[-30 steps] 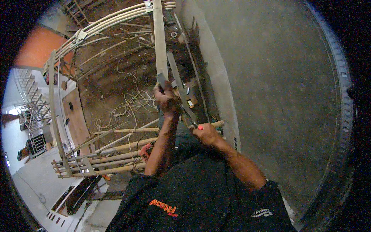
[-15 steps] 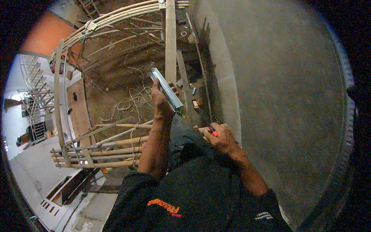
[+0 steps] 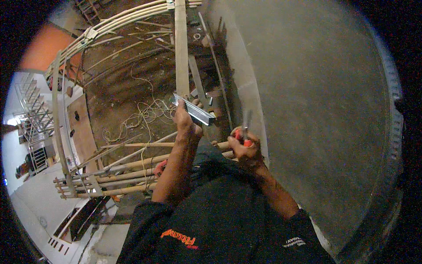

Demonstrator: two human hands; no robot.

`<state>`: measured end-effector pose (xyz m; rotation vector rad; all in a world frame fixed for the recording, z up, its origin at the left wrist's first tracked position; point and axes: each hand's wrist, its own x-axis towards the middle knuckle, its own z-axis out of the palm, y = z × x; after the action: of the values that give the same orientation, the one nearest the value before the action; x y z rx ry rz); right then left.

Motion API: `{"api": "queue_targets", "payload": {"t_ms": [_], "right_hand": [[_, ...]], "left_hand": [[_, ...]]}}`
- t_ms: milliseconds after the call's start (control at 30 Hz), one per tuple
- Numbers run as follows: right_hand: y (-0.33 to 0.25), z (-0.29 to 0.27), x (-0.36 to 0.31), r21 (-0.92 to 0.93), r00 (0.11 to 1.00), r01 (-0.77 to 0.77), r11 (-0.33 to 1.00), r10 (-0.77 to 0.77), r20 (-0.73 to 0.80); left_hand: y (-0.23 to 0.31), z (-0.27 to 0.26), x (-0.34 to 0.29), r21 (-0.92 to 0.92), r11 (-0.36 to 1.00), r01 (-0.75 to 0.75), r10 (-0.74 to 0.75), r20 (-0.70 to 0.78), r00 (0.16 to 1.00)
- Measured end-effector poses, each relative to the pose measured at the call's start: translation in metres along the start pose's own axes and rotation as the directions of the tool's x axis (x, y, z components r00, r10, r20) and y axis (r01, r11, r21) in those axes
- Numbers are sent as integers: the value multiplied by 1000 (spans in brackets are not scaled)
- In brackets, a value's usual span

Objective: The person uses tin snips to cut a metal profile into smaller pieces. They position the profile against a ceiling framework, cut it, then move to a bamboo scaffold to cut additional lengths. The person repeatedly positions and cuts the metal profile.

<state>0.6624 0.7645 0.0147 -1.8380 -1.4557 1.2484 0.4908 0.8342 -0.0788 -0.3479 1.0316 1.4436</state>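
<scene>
My left hand (image 3: pixel 183 121) is closed around a short silvery metal channel (image 3: pixel 200 113), which lies slantwise with its lower end toward the right. To the right of it and apart from it, my right hand (image 3: pixel 249 155) grips a pair of red-handled snips (image 3: pixel 247 143). The metal jaws point up and away from me, smeared by motion, so I cannot tell how far apart they are.
A long wooden plank (image 3: pixel 181 53) runs away ahead of me. Bamboo poles (image 3: pixel 132 176) frame the left side, above a dirt floor with tangled cord (image 3: pixel 147 116). A bare grey wall (image 3: pixel 321 110) rises on the right.
The metal channel has tilted flatter and come a little nearer to me. My right hand has turned and lifted the snips, so both red handles and the blurred jaws now show.
</scene>
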Motion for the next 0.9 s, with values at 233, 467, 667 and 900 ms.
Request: {"api": "queue_targets", "payload": {"t_ms": [233, 467, 667, 900], "right_hand": [[-9, -41, 29, -162, 892, 450, 878, -452, 21], [-2, -38, 37, -161, 855, 518, 840, -511, 87], [10, -38, 28, -146, 846, 530, 836, -532, 22], [8, -60, 38, -268, 945, 251, 930, -296, -142]], "left_hand": [[-37, -20, -21, 305, 918, 254, -308, 144, 940], [-43, -15, -44, 430, 873, 229, -275, 48, 960], [-35, -6, -52, 589, 806, 67, -126, 60, 990], [-6, -4, -78, 925, -9, -381, -101, 378, 920]]}}
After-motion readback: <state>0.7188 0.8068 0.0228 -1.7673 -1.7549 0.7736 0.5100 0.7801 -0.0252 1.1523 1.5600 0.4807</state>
